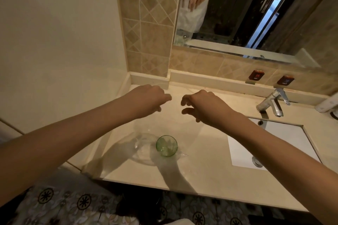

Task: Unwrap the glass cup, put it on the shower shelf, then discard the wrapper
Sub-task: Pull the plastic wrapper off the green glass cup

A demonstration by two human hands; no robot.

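Both hands, left (148, 97) and right (203, 105), hover with fingers loosely curled, maybe pinching the clear plastic wrapper (140, 149) — can't tell. Small green glass cup (166, 145) sits on the beige table (206, 153).

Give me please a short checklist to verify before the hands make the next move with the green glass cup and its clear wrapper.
1. Glass cup stands upright on the counter: ok.
2. Cup is away from the counter's front edge: ok.
3. Clear wrapper is fully off the cup: cannot tell; the film lies around and under it.
4. Left hand and right hand have a firm pinch on the film: cannot tell; fingers are curled above the cup, film hardly visible there.
5. Sink basin is apart from the cup: ok.
6. Shower shelf is in view for placing: not ok.
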